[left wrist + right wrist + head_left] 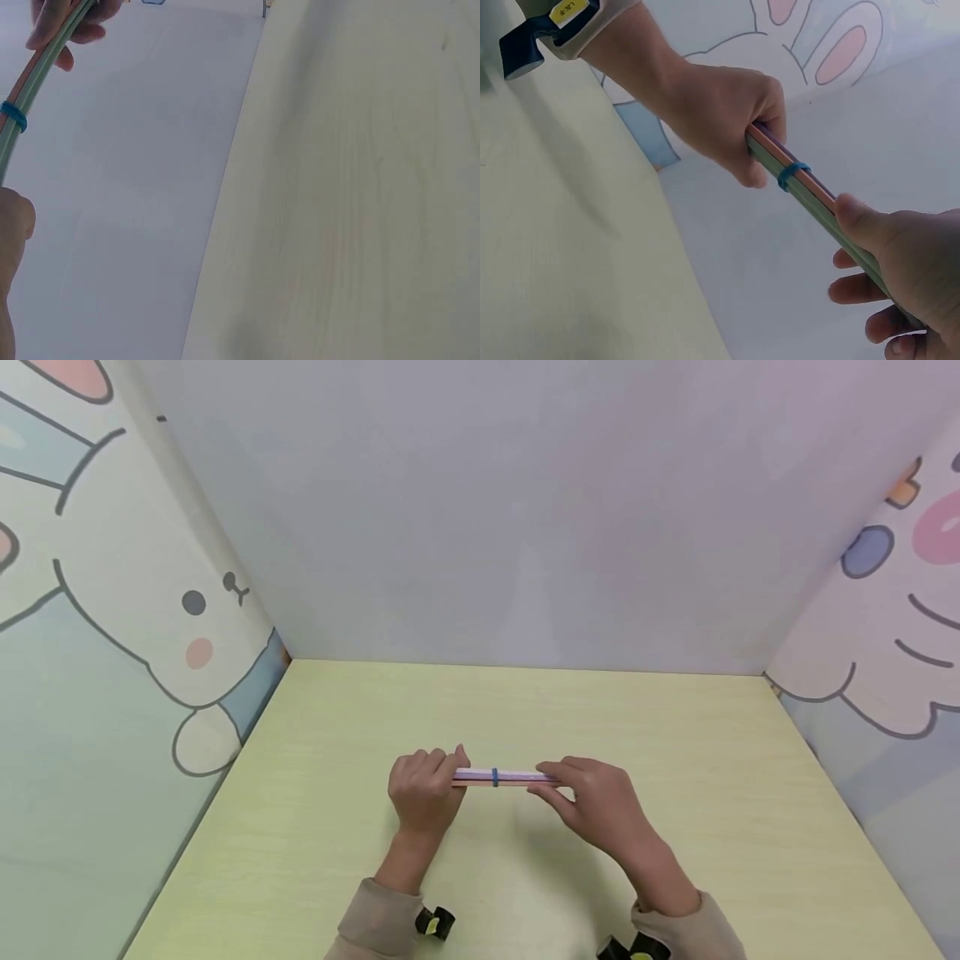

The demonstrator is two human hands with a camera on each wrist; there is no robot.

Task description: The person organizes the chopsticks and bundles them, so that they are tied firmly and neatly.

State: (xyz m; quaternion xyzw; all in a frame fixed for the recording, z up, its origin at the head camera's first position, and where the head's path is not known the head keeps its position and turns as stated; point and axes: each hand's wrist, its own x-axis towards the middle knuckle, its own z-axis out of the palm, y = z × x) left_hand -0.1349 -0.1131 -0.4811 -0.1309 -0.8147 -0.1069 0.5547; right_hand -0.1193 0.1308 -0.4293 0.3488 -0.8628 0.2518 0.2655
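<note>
A slim bundle of coloured sticks [516,777] runs level between both hands in the head view, held above the table. Purple and pink-orange show there; the right wrist view adds green sides. Around its middle sits a blue band [792,175], like a rubber band. My left hand [426,792] grips one end in a curled fist, which hides that end. At the opposite end, my right hand [600,802] holds the bundle between thumb and fingers. The left wrist view catches the bundle [36,79] slanting along its left edge.
A pale yellow tabletop [525,710] spreads beneath the hands, with their shadows on it. Behind it rises a plain grey wall [510,527]. Cartoon-printed panels [97,777] stand at the left and right. Dark wrist cameras [435,923] are worn at the sleeve cuffs.
</note>
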